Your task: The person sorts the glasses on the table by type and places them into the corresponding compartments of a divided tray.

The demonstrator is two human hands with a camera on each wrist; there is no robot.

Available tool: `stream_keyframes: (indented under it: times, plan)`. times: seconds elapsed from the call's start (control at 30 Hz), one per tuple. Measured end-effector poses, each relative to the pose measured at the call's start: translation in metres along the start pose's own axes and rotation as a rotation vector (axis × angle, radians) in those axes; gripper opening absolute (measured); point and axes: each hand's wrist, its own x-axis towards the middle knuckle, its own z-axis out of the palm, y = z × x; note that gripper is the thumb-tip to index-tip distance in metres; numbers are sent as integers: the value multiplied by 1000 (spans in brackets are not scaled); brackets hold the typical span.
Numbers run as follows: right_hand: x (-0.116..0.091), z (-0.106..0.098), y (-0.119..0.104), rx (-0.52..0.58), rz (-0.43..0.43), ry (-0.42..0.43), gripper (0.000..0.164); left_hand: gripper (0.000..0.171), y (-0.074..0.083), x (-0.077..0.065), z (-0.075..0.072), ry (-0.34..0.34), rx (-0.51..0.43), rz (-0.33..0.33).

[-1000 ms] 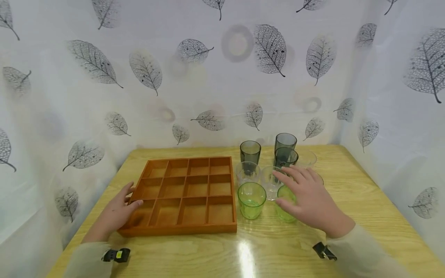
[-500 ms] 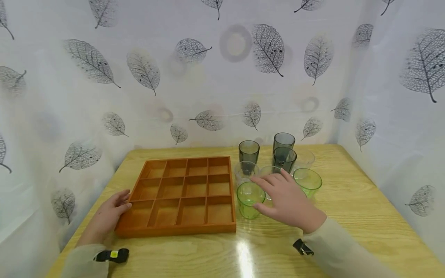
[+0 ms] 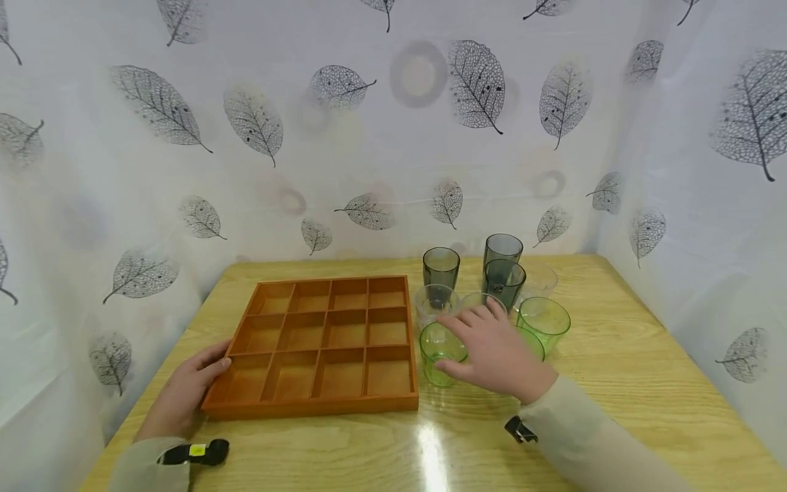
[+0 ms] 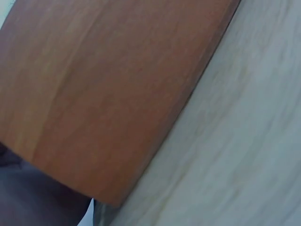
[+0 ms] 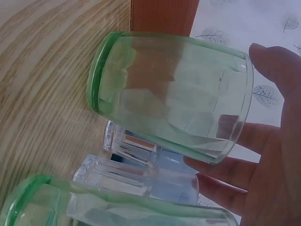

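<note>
A brown wooden compartment box (image 3: 310,410) lies at the left of the table. My left hand (image 3: 184,393) rests against its left wall, thumb at the rim, and the other fingertips are partly hidden. In the left wrist view, the box's outer side (image 4: 117,99) fills much of the picture. My right hand (image 3: 494,352) reaches over the front-left green cup (image 3: 438,372), fingers spread beside its rim. In the right wrist view, the thumb (image 5: 265,61) is at the rim of the green cup (image 5: 155,94); the other fingers (image 5: 225,169) extend on its far side.
A second green cup (image 3: 533,340) is half hidden behind my right hand, and a third green cup (image 3: 546,318) stands farther right. Several grey cups (image 3: 440,266) and clear cups (image 3: 429,304) stand behind. A leaf-patterned curtain (image 3: 381,150) encloses the wooden table (image 3: 332,444).
My right hand has moved left, from the right-hand cups to the front-left green cup. My left hand has settled closer against the box's left wall, its fingers drawn together.
</note>
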Motion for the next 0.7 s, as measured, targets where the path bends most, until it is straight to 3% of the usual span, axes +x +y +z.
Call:
stream_keyframes:
  times: [0.3, 0.47, 0.7]
  plan:
    - [5, 9, -6, 8, 26, -46, 86, 77, -6, -4, -1, -2, -69, 2]
    - [5, 9, -4, 51, 53, -7, 87, 76, -6, -4, -1, -38, -124, 55]
    - [7, 3, -2, 149, 52, 57, 87, 73, -9, -3, -2, -38, -104, 94]
